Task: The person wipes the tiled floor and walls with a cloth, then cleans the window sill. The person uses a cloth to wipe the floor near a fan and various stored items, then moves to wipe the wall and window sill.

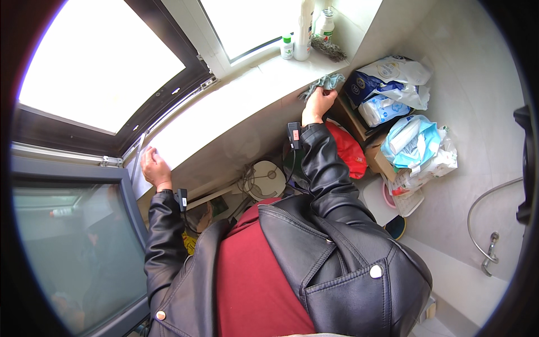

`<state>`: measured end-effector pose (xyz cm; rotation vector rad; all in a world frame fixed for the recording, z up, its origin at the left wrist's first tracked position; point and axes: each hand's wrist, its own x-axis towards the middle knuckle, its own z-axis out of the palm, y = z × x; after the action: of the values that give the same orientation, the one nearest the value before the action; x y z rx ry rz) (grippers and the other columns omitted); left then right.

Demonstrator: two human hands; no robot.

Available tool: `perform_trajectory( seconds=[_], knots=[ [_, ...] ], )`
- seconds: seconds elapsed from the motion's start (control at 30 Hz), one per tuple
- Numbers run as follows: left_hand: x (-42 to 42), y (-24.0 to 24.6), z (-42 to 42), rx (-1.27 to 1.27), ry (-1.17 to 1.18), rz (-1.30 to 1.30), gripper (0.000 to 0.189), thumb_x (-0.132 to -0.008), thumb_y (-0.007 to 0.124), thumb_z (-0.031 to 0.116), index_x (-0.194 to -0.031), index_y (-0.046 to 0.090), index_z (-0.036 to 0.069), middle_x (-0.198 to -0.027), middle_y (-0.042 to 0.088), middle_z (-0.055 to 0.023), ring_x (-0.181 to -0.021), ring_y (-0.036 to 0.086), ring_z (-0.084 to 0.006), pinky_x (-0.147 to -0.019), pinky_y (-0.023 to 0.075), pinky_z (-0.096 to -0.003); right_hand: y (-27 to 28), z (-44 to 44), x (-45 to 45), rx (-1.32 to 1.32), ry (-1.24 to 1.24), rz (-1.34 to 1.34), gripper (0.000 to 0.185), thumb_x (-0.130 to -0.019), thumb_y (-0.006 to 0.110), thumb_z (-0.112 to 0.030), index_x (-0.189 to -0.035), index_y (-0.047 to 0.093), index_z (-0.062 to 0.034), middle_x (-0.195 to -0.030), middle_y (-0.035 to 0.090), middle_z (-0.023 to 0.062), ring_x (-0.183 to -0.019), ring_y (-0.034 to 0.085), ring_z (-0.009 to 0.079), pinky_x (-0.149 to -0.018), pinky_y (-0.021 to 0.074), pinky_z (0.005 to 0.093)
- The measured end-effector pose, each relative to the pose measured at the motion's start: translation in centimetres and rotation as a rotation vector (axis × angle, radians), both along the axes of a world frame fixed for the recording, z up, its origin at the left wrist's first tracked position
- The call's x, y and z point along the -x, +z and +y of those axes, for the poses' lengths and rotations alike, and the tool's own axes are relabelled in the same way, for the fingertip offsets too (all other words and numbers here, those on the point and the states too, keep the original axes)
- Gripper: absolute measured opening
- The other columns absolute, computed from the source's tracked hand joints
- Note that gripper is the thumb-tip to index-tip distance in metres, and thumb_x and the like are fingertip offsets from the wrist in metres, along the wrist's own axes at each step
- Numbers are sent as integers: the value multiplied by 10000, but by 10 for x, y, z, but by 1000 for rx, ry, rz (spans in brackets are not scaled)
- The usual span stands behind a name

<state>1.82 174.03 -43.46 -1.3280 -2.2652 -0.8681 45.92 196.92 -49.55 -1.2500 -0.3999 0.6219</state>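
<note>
My right hand (320, 103) grips a crumpled grey-green cloth (325, 84) at the front edge of the white windowsill (223, 111), near its right end. At the sill's left end rests my left hand (155, 167), with no object visible in it and its fingertips on the bright surface. Its fingers lie close together and the palm side is hidden. Beside that hand stands the grey-framed window sash (130, 202), swung inward. Just beyond the cloth, a dark wiry scrub pad or brush head (329, 49) lies on the sill.
A small green-capped bottle (287, 47), a tall white bottle (303, 31) and another white bottle (325, 25) stand at the sill's far right. Cardboard boxes with plastic packages (385, 110) and bags (410, 141) crowd the right wall. A red bag (346, 147) hangs below my right forearm.
</note>
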Motion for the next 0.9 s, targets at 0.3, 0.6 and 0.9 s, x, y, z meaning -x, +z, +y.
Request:
perform_trajectory(
  seconds=[0.3, 0.6, 0.9],
  knots=[
    [-4, 4, 0, 5, 5, -2, 202, -887, 559, 52, -990, 733, 62, -1158, 727, -79, -1095, 649, -300, -975, 497, -396, -36, -12, 7, 302, 3, -80, 296, -961, 461, -14, -1241, 477, 81, -1242, 596, 268, -1146, 600, 384, -995, 449, 405],
    [-5, 4, -1, -2, 3, -1, 204, -885, 559, 53, -993, 732, 61, -1167, 726, -72, -1103, 648, -294, -977, 496, -393, -83, -20, 21, 493, 73, -108, 301, -890, 511, 5, -1166, 490, 122, -1221, 560, 339, -1155, 571, 487, -1005, 459, 488],
    [-4, 3, 0, 6, 10, 12, 205, -890, 556, 68, -992, 734, 66, -1176, 724, -71, -1112, 645, -295, -985, 494, -393, -75, -61, 62, 361, 231, 107, 329, -867, 569, 3, -1182, 522, 85, -1151, 631, 259, -1081, 628, 365, -976, 475, 408]
  ],
)
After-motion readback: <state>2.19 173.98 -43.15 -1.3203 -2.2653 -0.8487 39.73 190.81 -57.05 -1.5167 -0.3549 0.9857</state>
